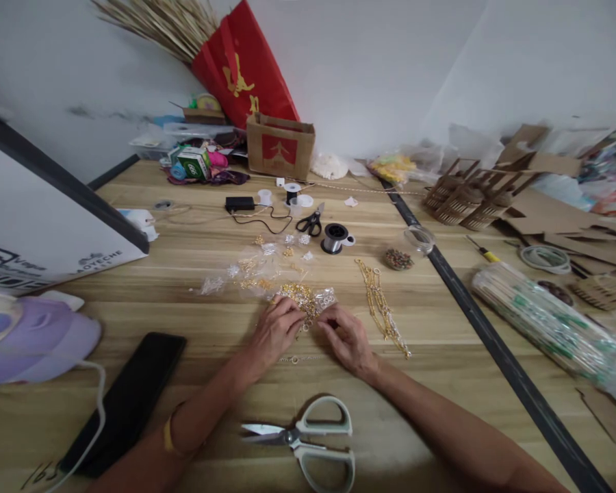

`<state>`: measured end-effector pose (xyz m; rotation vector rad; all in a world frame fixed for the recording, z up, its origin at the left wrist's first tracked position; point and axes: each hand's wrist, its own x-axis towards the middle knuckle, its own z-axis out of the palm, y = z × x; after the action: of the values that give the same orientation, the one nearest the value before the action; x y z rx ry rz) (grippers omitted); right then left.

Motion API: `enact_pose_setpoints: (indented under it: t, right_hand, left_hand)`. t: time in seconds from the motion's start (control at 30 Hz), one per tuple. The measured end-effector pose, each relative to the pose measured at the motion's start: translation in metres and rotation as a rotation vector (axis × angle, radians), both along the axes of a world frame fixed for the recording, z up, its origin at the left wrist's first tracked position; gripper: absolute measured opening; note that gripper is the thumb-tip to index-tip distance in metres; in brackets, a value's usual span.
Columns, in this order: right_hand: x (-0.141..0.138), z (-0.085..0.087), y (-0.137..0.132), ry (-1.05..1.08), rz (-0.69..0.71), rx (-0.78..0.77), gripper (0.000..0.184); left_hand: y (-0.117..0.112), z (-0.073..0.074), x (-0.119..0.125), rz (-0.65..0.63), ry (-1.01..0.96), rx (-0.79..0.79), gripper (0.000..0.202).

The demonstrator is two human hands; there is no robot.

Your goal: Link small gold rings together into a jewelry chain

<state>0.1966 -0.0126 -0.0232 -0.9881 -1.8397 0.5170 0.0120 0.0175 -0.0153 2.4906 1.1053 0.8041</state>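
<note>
jewellery pieces (300,296) | gold and silver, tiny | loose heap | on wooden table (452,342)

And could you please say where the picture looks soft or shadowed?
In the head view, the gold pile is too soft to separate piece by piece; also in the head view, faint shadow edges the white-handled scissors and the far-right bags look smeared.

Lighting is reading moderate to dim; grey, diffuse light is falling across the wall (369,68) and tabletop (431,349). Soft shadows are pooling beside the white-handled scissors (291,437); glare is marking the plastic-wrapped bundle (549,318). Outer edges are stretching and blurring; small metal pieces (298,293) are appearing indistinct.
</note>
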Motion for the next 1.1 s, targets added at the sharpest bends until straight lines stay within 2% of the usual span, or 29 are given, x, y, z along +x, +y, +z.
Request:
enact_pose_setpoints:
  t: [0.23,0.47,0.67,1.1]
  right_hand:
    - [-0.0007,-0.0021,0.0036,0.032,-0.007,-0.028,0.008]
    - [-0.0005,-0.0024,0.0046,0.035,-0.017,-0.054,0.009]
    - [0.0001,-0.0019,0.0044,0.024,-0.024,-0.059,0.008]
    - [0.0000,-0.0007,0.0037,-0.003,-0.021,-0.073,0.011]
  left_hand:
    - [-0.0003,0.0036,0.0052,0.019,0.151,0.035,0.018]
    - [0.0005,0.0048,0.0061,0.022,0.181,0.047,0.017]
    - [-0.0008,0.0064,0.0053,0.015,0.285,0.103,0.017]
    - [-0.0009,0.0051,0.0032,-0.008,0.326,0.180,0.017]
